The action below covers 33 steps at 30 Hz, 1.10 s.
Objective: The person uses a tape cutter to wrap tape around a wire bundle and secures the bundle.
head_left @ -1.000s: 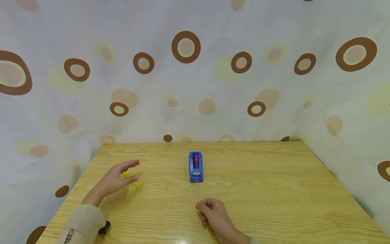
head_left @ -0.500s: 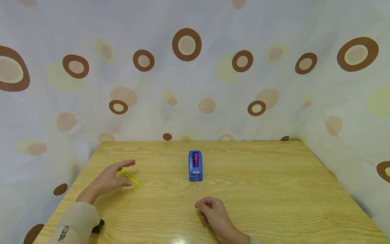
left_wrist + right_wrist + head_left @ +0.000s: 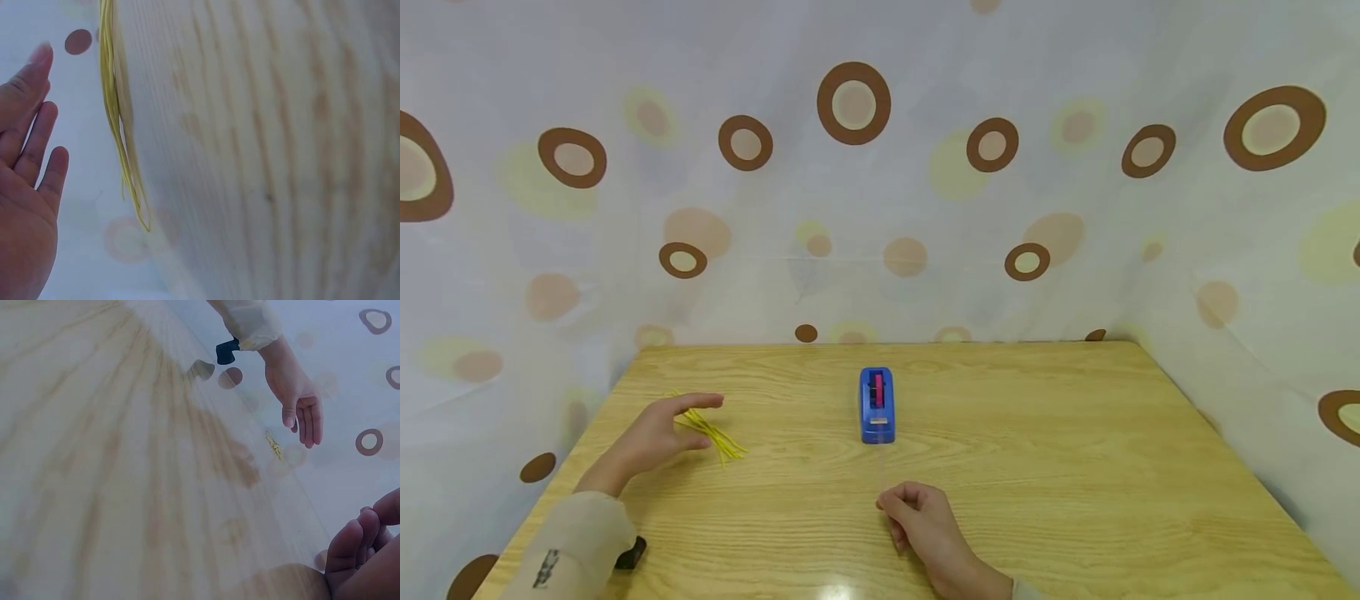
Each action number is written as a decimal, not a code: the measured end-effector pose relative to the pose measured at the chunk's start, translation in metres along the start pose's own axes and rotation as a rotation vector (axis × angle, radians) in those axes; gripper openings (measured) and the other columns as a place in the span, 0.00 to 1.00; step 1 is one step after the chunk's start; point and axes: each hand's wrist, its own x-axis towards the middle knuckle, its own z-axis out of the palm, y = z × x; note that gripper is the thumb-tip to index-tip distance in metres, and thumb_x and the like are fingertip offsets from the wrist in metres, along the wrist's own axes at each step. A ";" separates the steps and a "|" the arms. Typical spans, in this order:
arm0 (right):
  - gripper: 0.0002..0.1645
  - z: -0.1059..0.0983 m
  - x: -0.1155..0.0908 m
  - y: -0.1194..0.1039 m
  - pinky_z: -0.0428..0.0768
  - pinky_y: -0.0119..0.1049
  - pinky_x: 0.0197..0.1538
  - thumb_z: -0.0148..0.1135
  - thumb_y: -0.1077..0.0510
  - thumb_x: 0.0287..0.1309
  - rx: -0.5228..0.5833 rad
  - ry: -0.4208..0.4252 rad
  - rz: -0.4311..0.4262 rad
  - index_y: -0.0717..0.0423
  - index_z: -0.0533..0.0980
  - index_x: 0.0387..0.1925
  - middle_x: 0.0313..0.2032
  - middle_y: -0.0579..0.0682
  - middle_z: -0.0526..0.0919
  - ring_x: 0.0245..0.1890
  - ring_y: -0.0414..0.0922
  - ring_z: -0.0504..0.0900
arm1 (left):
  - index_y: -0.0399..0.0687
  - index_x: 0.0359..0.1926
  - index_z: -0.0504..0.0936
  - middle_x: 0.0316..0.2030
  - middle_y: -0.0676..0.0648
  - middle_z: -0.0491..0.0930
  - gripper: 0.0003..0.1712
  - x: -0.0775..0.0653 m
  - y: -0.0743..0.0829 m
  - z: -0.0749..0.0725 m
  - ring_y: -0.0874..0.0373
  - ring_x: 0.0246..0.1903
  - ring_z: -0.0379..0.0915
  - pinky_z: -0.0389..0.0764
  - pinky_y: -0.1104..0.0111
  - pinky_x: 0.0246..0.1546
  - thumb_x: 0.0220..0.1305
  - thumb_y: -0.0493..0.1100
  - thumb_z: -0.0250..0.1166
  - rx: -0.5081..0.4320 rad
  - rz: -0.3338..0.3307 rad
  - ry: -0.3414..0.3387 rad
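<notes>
A blue tape dispenser (image 3: pixel 877 429) with a pink core stands at the table's middle in the head view. From its front a strip of clear tape (image 3: pixel 882 468) runs toward me, and my right hand (image 3: pixel 925 525) pinches its end between thumb and forefinger. My left hand (image 3: pixel 658 433) hovers at the left with fingers and thumb spread apart, holding nothing. Just beside it lies a loose bundle of thin yellow strings (image 3: pixel 718 437), partly hidden by that hand. In the left wrist view the yellow strings (image 3: pixel 112 106) are apart from the fingers.
The wood-grain table (image 3: pixel 1037 450) reaches back to a pale curtain (image 3: pixel 925 208) with brown and cream circles, which also closes off both sides. A black device (image 3: pixel 631 553) is attached at the left sleeve's cuff.
My left hand has drifted a little to the left, uncovering slightly more of the strings. The right hand keeps its pinch on the tape. The head view has tilted slightly.
</notes>
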 end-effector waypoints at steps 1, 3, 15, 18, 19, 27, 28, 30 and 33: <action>0.14 0.000 0.000 0.000 0.71 0.28 0.23 0.59 0.59 0.68 0.001 -0.002 -0.002 0.70 0.79 0.37 0.17 0.45 0.71 0.17 0.38 0.67 | 0.41 0.64 0.76 0.59 0.42 0.77 0.34 0.000 0.000 -0.001 0.37 0.63 0.65 0.66 0.40 0.58 0.55 0.37 0.75 0.002 -0.005 -0.002; 0.14 0.000 0.001 0.001 0.71 0.28 0.23 0.59 0.59 0.68 0.004 -0.004 0.000 0.70 0.79 0.38 0.17 0.45 0.71 0.18 0.38 0.67 | 0.41 0.63 0.76 0.59 0.42 0.78 0.33 0.000 -0.001 -0.002 0.36 0.63 0.65 0.66 0.40 0.58 0.55 0.36 0.74 0.007 -0.006 -0.006; 0.13 0.003 0.003 0.000 0.71 0.28 0.23 0.59 0.60 0.68 0.007 -0.004 0.001 0.70 0.78 0.37 0.17 0.45 0.71 0.18 0.38 0.67 | 0.41 0.60 0.79 0.55 0.44 0.80 0.30 0.003 -0.006 -0.008 0.35 0.62 0.65 0.67 0.40 0.58 0.55 0.32 0.73 0.047 -0.051 -0.021; 0.13 0.003 0.001 -0.001 0.71 0.28 0.23 0.59 0.59 0.68 -0.001 0.000 0.009 0.69 0.78 0.37 0.17 0.46 0.71 0.18 0.38 0.67 | 0.41 0.59 0.80 0.54 0.43 0.81 0.28 0.004 -0.007 -0.007 0.35 0.62 0.66 0.67 0.40 0.57 0.55 0.32 0.73 0.042 -0.047 -0.019; 0.13 0.003 0.000 -0.001 0.71 0.28 0.23 0.59 0.59 0.68 -0.004 0.002 0.013 0.70 0.78 0.37 0.17 0.46 0.71 0.18 0.38 0.67 | 0.41 0.59 0.80 0.54 0.43 0.81 0.28 0.005 -0.007 -0.006 0.35 0.61 0.66 0.68 0.41 0.57 0.55 0.32 0.73 0.040 -0.051 -0.021; 0.13 0.002 0.003 0.002 0.70 0.28 0.23 0.60 0.59 0.68 -0.007 -0.002 0.001 0.70 0.78 0.37 0.17 0.45 0.71 0.18 0.38 0.67 | 0.44 0.57 0.82 0.54 0.44 0.81 0.26 0.008 -0.010 -0.010 0.35 0.62 0.66 0.68 0.40 0.57 0.56 0.34 0.73 0.045 -0.096 -0.065; 0.13 0.002 0.003 0.003 0.70 0.28 0.23 0.59 0.59 0.68 -0.006 -0.003 0.001 0.70 0.78 0.37 0.17 0.45 0.71 0.18 0.38 0.67 | 0.44 0.57 0.82 0.54 0.44 0.81 0.26 0.008 -0.010 -0.010 0.35 0.62 0.66 0.68 0.40 0.57 0.56 0.34 0.73 0.046 -0.095 -0.075; 0.13 0.001 0.003 0.003 0.70 0.28 0.23 0.59 0.60 0.68 -0.004 -0.002 -0.001 0.70 0.78 0.37 0.17 0.46 0.71 0.18 0.38 0.67 | 0.43 0.56 0.82 0.53 0.44 0.82 0.25 0.010 -0.010 -0.011 0.35 0.61 0.67 0.68 0.40 0.57 0.56 0.34 0.73 0.048 -0.086 -0.087; 0.13 0.001 0.003 0.003 0.70 0.28 0.23 0.59 0.60 0.68 -0.001 -0.001 -0.002 0.71 0.78 0.37 0.17 0.46 0.71 0.18 0.38 0.67 | 0.42 0.55 0.83 0.52 0.44 0.82 0.24 0.012 -0.011 -0.011 0.36 0.60 0.69 0.68 0.41 0.57 0.56 0.33 0.73 0.052 -0.075 -0.100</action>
